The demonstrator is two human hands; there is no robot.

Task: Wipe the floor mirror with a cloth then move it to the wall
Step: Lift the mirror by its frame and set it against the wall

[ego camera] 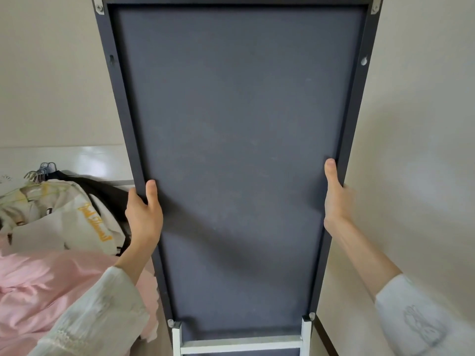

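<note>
Floor mirror [236, 160] is upright, dead centre of view, back panel toward the person. Glass side faces away, not visible. It fills the gap between the bed on the left and the wall [416, 124] on the right, with another wall behind it on the far side.

Left hand [144, 214] grips the left frame edge at mid height, thumb lying on the backing, fingers wrapped round the edge and out of sight. Right hand [335, 199] grips the right frame edge slightly higher, same hold: thumb on the back, fingers hidden behind the frame. No cloth in view in either hand.

White stand frame [241, 343] sits at the near bottom, hinged to the mirror's lower back. Can't tell if the mirror's foot is on the floor or lifted.

Judgement: this is the move step, wiping looks done or at least not in hand. Next move calls for an even two-handed carry, keeping the panel vertical, watching the stand doesn't swing or snag, then settling the base near the wall.

Left of it: pink bedding [38, 283], pile of clothes [64, 217] with hangers [41, 172].
</note>
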